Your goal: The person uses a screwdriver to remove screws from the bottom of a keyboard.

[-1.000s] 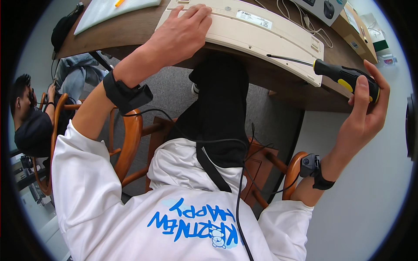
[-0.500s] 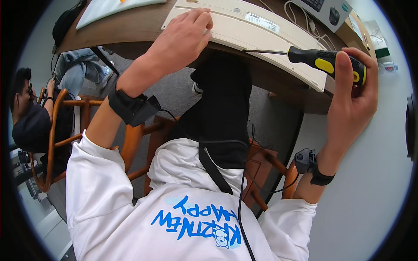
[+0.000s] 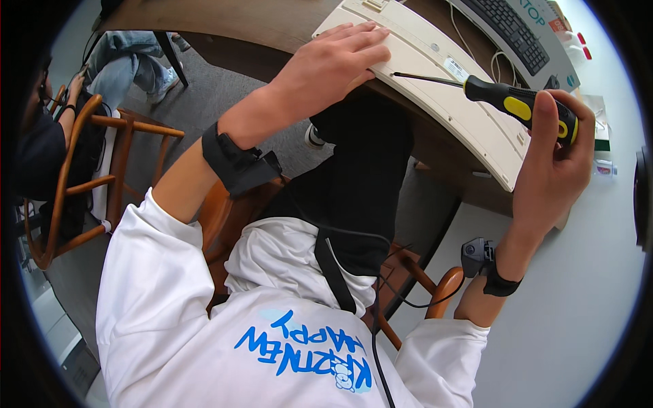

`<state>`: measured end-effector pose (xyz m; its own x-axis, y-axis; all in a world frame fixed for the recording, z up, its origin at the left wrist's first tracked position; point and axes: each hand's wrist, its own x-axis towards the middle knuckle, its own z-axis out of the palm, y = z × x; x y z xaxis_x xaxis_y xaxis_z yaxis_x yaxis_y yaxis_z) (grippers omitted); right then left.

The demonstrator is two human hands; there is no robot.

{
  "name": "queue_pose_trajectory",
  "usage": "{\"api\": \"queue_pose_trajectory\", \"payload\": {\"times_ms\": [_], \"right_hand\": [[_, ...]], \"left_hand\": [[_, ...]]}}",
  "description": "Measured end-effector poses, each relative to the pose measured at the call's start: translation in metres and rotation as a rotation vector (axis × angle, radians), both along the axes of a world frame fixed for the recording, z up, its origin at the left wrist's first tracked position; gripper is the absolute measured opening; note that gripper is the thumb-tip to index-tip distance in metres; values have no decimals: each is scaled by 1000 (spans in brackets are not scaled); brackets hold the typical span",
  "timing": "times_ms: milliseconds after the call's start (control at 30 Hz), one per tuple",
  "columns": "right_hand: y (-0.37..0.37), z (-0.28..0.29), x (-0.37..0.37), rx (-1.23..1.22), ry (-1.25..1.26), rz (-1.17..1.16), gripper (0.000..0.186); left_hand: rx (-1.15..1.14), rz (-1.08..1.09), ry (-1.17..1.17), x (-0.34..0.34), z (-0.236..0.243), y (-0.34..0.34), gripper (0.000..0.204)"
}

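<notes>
Left hand (image 3: 337,64) flat, fingers spread on one beige keyboard (image 3: 456,102); right hand (image 3: 551,163) grips one screwdriver (image 3: 507,98), tip on keyboard. Second, dark keyboard (image 3: 507,30) beyond, wooden surface (image 3: 258,24) beneath.

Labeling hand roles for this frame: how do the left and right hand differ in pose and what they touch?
The left hand lies flat, palm down, on the beige keyboard's underside; the right hand is curled around a screwdriver.
The left hand holds no tool; the right hand grips the black and yellow handle, with the shaft tip reaching the keyboard near the left fingers.
Both wear a black wrist strap.
</notes>
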<state>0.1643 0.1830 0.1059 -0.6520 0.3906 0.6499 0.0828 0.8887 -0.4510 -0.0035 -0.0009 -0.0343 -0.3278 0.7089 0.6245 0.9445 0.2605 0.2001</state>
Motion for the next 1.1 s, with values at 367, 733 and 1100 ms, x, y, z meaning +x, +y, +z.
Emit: {"api": "queue_pose_trajectory", "payload": {"times_ms": [367, 733, 1100], "right_hand": [[-5, 5, -3, 108, -80, -51, 39], [-1, 26, -14, 300, -200, -73, 44], [1, 50, -22, 374, -412, 35, 31]], "left_hand": [[90, 8, -51, 3, -3, 1, 30], [106, 19, -33, 3, -5, -2, 30], [121, 13, -29, 2, -6, 3, 31]]}}
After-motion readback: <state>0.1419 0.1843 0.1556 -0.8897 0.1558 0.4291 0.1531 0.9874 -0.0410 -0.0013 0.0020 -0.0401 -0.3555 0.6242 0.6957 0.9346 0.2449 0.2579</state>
